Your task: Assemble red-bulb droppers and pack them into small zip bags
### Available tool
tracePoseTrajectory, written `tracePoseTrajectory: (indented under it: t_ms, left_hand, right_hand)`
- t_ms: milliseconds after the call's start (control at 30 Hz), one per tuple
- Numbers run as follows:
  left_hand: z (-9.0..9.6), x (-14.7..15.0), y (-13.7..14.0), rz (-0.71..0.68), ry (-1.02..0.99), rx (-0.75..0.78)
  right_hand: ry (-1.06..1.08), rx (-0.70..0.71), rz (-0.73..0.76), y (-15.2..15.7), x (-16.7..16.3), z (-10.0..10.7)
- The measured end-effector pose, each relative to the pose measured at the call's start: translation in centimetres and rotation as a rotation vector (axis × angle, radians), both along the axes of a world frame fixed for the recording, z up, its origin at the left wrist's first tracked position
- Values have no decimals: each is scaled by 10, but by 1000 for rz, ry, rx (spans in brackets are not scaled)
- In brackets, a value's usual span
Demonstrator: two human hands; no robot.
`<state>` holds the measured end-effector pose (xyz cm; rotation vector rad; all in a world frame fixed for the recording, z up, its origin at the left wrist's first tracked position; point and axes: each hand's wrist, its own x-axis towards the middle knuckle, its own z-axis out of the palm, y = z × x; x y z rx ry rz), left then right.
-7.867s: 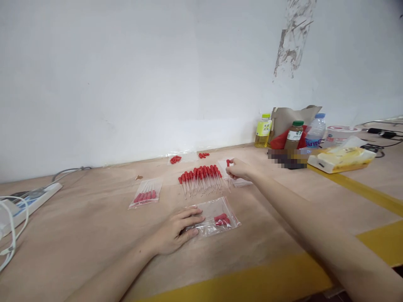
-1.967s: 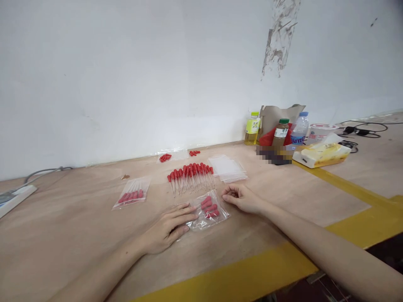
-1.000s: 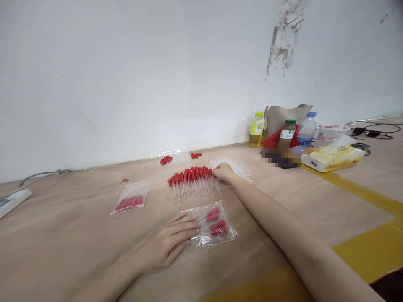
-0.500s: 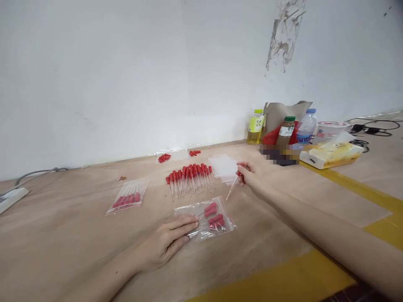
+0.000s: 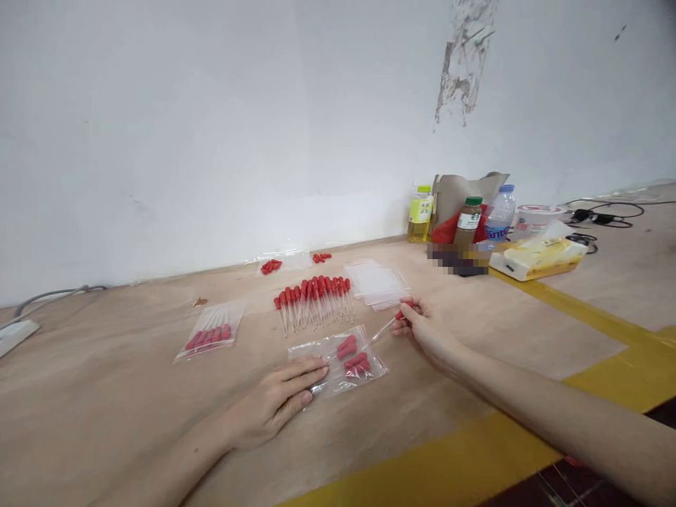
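Dropper Tip Meets Bag at the Workbench

A person's right hand [image 5: 422, 327] pinches a red-bulbed dropper [image 5: 383, 329] between thumb and fingers, its thin tube slanting down and left to the right edge of a clear zip bag [image 5: 338, 384]. Whether the tip sits inside the bag or just beside it, one cannot tell. The left hand [image 5: 277, 398] lies flat, fingers outstretched and close together, over the bag's left end — pressing on it rather than gripping it. Red bulbs [image 5: 357, 364] show through the plastic in two clusters.

The bag rests toward the near edge of the paper-covered tabletop [image 5: 121, 387], short of the yellow tape [image 5: 422, 461] there. Behind it, a row of droppers [image 5: 315, 290] lies side by side, bulbs toward the far edge. To the left is a second bag [image 5: 208, 352] with droppers inside; to the right, a fan of flat clear bags [image 5: 377, 284]. Small red pieces [image 5: 271, 266] lie by the far edge, under the wall [image 5: 211, 141]. Bottles [image 5: 467, 222] and a tissue pack [image 5: 539, 260] stand farther right — well apart from both hands.
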<state>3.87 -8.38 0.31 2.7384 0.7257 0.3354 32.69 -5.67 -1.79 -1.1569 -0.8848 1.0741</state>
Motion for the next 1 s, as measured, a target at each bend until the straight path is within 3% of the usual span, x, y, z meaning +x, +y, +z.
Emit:
tracePoseTrajectory:
  t_ms: [533, 700, 900, 1000]
  left_hand:
    - [-4, -1, -1, 34, 16, -9]
    - [-5, -1, 0, -2, -2, -15]
    - [-5, 0, 0, -16, -13, -16]
    - [-4, 1, 0, -20, -22, -17]
  right_hand:
    - [135, -58, 53, -20, -3, -5]
    - [-85, -29, 184, -21, -1, -7]
    - [-647, 77, 236, -23, -6, -8]
    - [-726, 82, 265, -20, -12, -4]
